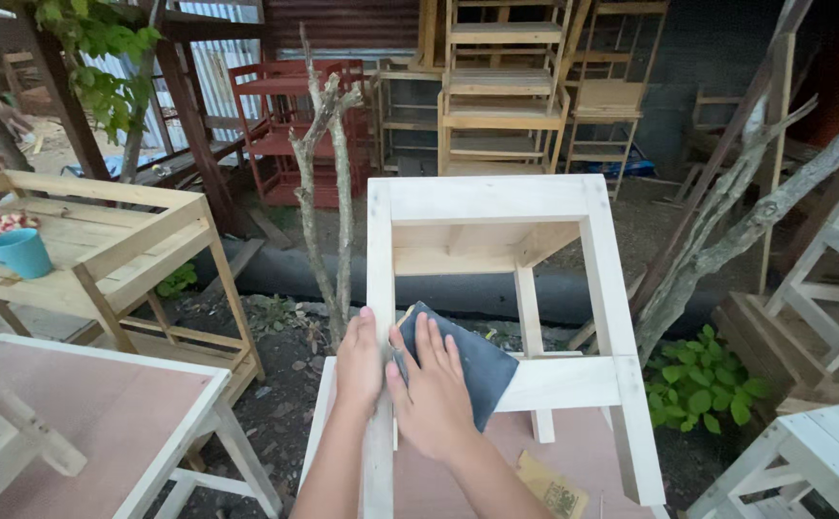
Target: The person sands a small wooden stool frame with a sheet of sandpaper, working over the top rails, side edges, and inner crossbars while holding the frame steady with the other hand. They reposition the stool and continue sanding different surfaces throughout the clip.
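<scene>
Left hand grips the near-left leg of the pale unpainted wooden frame; right hand lies flat, pressing the dark grey sandpaper sheet. Splinters or paper slipping are my worry.

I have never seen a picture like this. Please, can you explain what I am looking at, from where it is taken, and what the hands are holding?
The one picture comes from a camera worn on a person's head, looking down at their own bare hands. The left hand grips a leg of a white-painted wooden frame. The right hand presses a dark sheet of sandpaper flat against the frame's crossbar. To the left, a teal mug stands on an unpainted wooden table. More wooden racks are stacked behind.
</scene>
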